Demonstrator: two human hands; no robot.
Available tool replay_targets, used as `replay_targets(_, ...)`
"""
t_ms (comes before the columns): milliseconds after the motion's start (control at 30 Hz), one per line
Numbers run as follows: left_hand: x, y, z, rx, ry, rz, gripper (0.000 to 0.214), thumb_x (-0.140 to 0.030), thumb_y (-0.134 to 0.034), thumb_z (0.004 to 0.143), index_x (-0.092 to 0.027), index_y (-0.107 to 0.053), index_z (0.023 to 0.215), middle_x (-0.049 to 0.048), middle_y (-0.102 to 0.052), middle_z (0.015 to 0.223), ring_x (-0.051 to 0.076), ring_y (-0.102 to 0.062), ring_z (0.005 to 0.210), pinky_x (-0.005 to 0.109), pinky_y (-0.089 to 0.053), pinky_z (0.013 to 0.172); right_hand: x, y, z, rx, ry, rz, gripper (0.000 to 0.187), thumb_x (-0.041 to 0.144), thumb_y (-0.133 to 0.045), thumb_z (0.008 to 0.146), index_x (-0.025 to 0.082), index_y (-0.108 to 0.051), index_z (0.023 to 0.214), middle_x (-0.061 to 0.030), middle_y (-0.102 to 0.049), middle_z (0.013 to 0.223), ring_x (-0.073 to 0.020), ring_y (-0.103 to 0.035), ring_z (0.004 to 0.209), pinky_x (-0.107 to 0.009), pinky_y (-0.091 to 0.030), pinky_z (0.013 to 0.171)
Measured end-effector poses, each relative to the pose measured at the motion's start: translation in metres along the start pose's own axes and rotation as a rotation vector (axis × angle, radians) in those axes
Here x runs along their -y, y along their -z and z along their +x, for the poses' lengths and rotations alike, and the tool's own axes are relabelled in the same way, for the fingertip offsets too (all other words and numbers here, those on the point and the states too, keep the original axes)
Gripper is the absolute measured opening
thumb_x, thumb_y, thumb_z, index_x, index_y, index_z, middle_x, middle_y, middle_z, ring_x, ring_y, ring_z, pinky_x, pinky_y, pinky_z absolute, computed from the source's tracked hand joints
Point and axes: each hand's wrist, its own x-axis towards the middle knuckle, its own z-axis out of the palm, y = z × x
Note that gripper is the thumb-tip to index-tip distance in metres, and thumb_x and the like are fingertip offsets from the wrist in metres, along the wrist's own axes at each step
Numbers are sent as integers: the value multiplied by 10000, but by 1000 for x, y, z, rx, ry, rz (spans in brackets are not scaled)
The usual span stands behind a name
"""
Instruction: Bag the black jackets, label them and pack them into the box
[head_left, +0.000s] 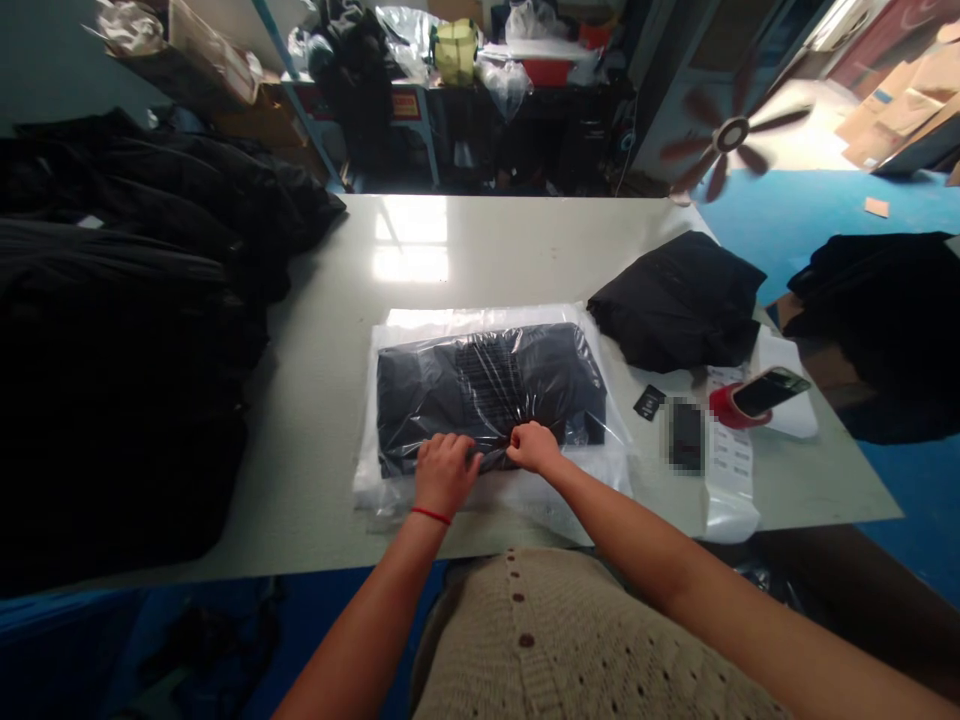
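Note:
A folded black garment (420,385) with a ribbed, gathered-looking middle lies inside a clear plastic bag (611,462) on the table. Over the near edge of the garment, my left hand (444,472), with a red string round its wrist, is closed on the plastic with its fingers curled and pressed down. Just to its right my right hand (534,447) pinches the plastic in a closed fist. Creases in the film run towards that fist. The fingertips of both hands are partly hidden. More clear plastic sheets lie under the bagged garment.
Piled black garments (120,380) cover the table's left side. At right are a black cloth heap (679,300), a small black card (649,402), a blurred-out dark item (686,437), a label strip (731,490) and a red tape roll (739,408). A fan (730,135) stands beyond.

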Motion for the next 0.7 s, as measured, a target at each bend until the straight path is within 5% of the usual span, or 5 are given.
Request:
replay_targets(100, -12, -25, 16, 103, -203, 2, 304, -381, -661, 791, -243, -629, 1059, 82, -612, 1080, 270, -474, 1096, 415, -317, 976, -1, 0, 0, -1, -4, 10, 141, 299, -598, 785, 217, -712, 800, -57, -719, 877, -214, -608, 911, -280, -416, 740)
replay_targets(233, -12, -50, 30, 180, -216, 35, 176, -303, -670, 771, -224, -647, 927, 90, -577, 1063, 276, -454, 1078, 427, -325, 945, -7, 0, -1, 7, 31, 55, 147, 294, -591, 789, 230, -718, 829, -31, -719, 879, -197, -602, 903, -264, -411, 739)
replay_targets(400, 1, -54, 36, 208, -203, -50, 89, -302, -640, 803, -230, -678, 768, 66, -588, 1034, 252, -468, 1036, 415, -337, 900, -15, 0, -2, 61, 94, 111, 219, 374, -578, 833, 246, -756, 828, -24, -721, 936, -196, -583, 968, -263, -405, 813)
replay_targets(533, 8, -54, 37, 221, -242, -82, 88, -312, -647, 806, -236, -688, 787, 48, -612, 1037, 233, -482, 1024, 402, -337, 900, -8, 5, 0, 160, -31, 187, 468, 546, -430, 915, 267, -789, 802, -59, -724, 863, -226, -591, 998, -290, -418, 821)
replay_targets(700, 9, -57, 35, 202, -271, -84, 102, -322, -633, 822, -232, -681, 816, 56, -622, 1008, 232, -481, 1041, 404, -324, 918, 11, 8, 2, 197, -174, 131, 319, 610, -694, 706, 356, -787, 875, -58, -705, 954, -286, -566, 1070, -337, -441, 847)
